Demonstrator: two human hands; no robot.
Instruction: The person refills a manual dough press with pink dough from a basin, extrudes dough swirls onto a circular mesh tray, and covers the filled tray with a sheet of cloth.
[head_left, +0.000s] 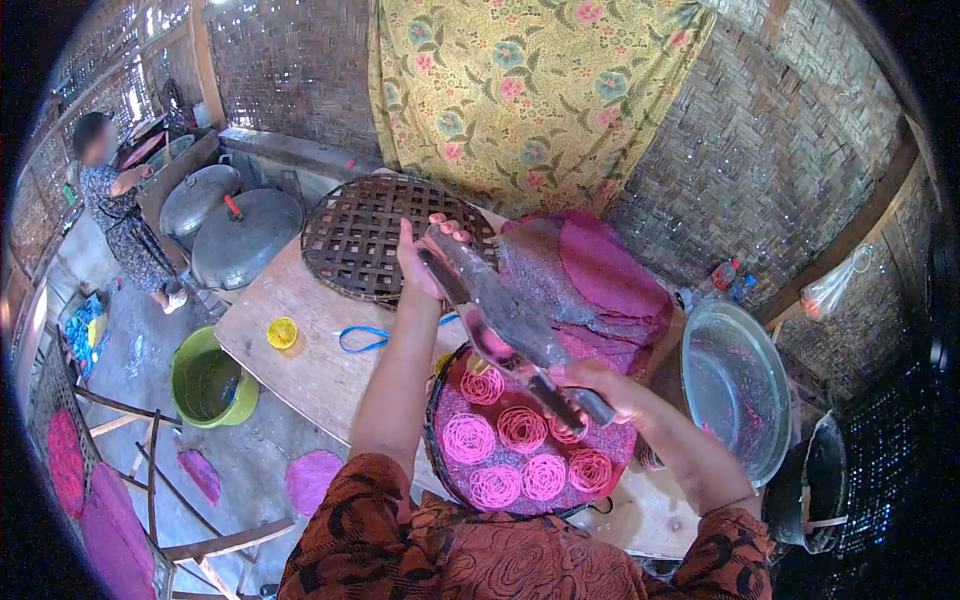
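While gripped at both ends, slanting over pink coils [469, 438]

While stretched forward above a plywood table [320, 300], gripping a long two-barred tool [515, 310]: left hand [425, 268] farther out, thumb raised, fingers hooked over the upper end; right hand [605, 388] nearer the body, closed around the lower end. Between the hands, a broad greyish bar uppermost, a slimmer dark one alongside, pink showing midway; wood or metal, hard to tell.

Directly below the right hand, a round dark-rimmed tray [433, 445] with a mottled magenta lining [618, 443], filled with thin pink strands wound loosely into flat, nest-like rounds. Beyond the right hand, magenta sheets [610, 255], rumpled, part smooth and part speckled. Just beside the left hand, a round, dark lattice [345, 235] of flat woven strips with square gaps.

Left of the left forearm, a looped blue cord [360, 345] and a small yellow tub [283, 333], contents too small to make out. Farther left, on the floor, a green bucket [245, 405], dark inside, contents unclear. Right of the right hand, a wide translucent basin [705, 370], smeared inside with pink scraps; close by, a black pail [787, 495]. Well beyond the left hand, domed metal pots [247, 245], lidded. Ahead of both hands, yellow floral cloth [520, 100] against coarse woven wall [760, 120].
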